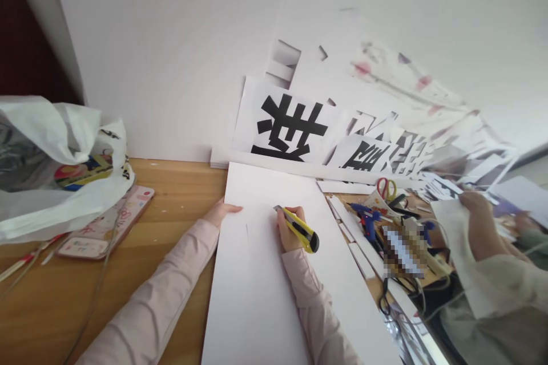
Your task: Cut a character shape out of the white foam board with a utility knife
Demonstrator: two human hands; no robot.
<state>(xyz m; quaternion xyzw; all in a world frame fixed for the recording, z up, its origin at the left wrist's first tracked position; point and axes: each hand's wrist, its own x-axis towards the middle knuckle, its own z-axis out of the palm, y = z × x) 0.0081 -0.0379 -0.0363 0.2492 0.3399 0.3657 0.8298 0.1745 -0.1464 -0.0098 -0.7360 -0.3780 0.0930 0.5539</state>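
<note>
A long white board [261,285] lies on the wooden table, with a short thin mark on its left part. My left hand [222,212] rests at the board's left edge, its thumb stretched out flat over the surface and the other fingers mostly hidden. Closed around a yellow and black utility knife [302,229], my right hand [290,231] is over the upper middle of the board. The knife's tip points up and left, close to the white surface; whether it touches cannot be made out.
Printed sheets with black characters [295,125] lean behind the board. Left are a plastic bag [55,182] and a pink case [128,211]. Right are white strips [359,259], a blue glue gun [367,219], scissors [386,189] and another person's hand [482,222] holding paper.
</note>
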